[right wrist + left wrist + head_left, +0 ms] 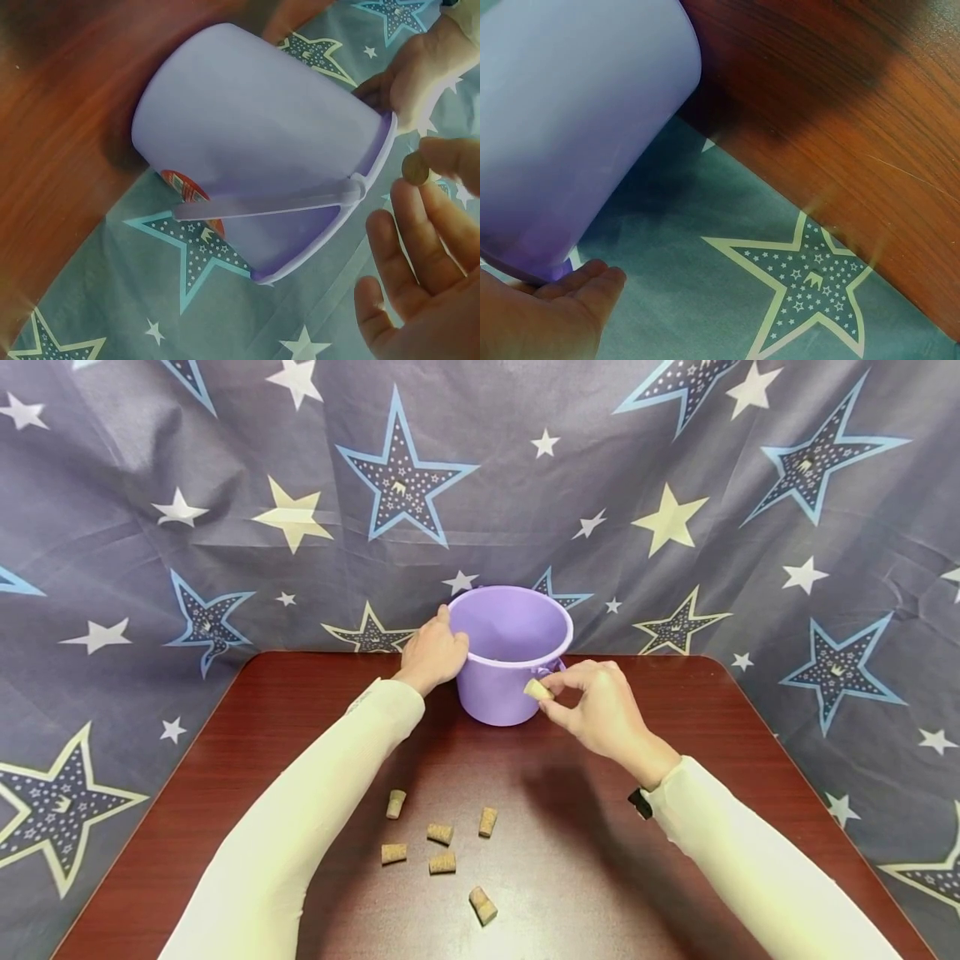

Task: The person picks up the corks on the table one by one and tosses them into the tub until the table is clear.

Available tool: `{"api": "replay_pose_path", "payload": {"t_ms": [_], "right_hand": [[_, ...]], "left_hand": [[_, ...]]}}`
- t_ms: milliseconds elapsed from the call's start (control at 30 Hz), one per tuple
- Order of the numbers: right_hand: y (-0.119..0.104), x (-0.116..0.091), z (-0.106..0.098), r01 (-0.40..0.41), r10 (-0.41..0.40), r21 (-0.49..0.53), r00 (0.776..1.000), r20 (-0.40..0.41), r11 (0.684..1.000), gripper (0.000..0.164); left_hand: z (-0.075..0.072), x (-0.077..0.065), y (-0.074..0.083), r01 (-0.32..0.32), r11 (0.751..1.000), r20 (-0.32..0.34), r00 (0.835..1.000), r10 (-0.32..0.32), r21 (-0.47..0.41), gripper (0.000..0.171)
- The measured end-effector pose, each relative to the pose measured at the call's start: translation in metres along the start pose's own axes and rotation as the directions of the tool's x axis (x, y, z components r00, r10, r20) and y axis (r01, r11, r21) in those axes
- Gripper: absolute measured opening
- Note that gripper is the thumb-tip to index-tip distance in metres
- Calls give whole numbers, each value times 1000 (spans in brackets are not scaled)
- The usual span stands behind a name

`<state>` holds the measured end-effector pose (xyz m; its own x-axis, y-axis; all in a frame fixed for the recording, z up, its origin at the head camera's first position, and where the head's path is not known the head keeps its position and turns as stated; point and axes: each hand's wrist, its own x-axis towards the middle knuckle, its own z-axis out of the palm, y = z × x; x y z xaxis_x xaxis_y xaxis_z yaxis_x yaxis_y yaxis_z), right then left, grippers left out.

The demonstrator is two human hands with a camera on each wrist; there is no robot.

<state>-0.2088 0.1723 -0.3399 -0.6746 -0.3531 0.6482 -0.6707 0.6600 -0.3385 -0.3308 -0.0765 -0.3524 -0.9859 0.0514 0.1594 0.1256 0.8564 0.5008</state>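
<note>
A purple bucket (498,697) stands upright at the back of the table. My left hand (435,652) grips its rim on the left side; in the left wrist view that hand (547,315) shows below the rim, part of it cut off by the frame. Between thumb and fingers my right hand (600,706) pinches a cork (537,689), just in front of the bucket's right side. The right wrist view shows the round end of this cork (415,169) apart from the rim, with the other fingers spread. The bucket's bottom inside is hidden.
Several corks (442,862) lie scattered on the dark red wooden table (600,893), nearer than the bucket. The bucket's handle (270,206) hangs down on its right side, by a red sticker (184,187). A grey star-patterned cloth (495,510) hangs behind the table.
</note>
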Motion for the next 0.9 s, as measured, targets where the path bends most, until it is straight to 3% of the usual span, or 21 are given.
{"api": "replay_pose_path", "payload": {"t_ms": [300, 900], "right_hand": [[4, 17, -2, -67, 66, -54, 998, -25, 996, 10], [10, 37, -1, -109, 106, -63, 993, -47, 992, 8]], "left_hand": [[1, 2, -1, -8, 1000, 3, 1000, 8, 1, 72], [0, 0, 0, 7, 1000, 0, 1000, -7, -14, 72]]}}
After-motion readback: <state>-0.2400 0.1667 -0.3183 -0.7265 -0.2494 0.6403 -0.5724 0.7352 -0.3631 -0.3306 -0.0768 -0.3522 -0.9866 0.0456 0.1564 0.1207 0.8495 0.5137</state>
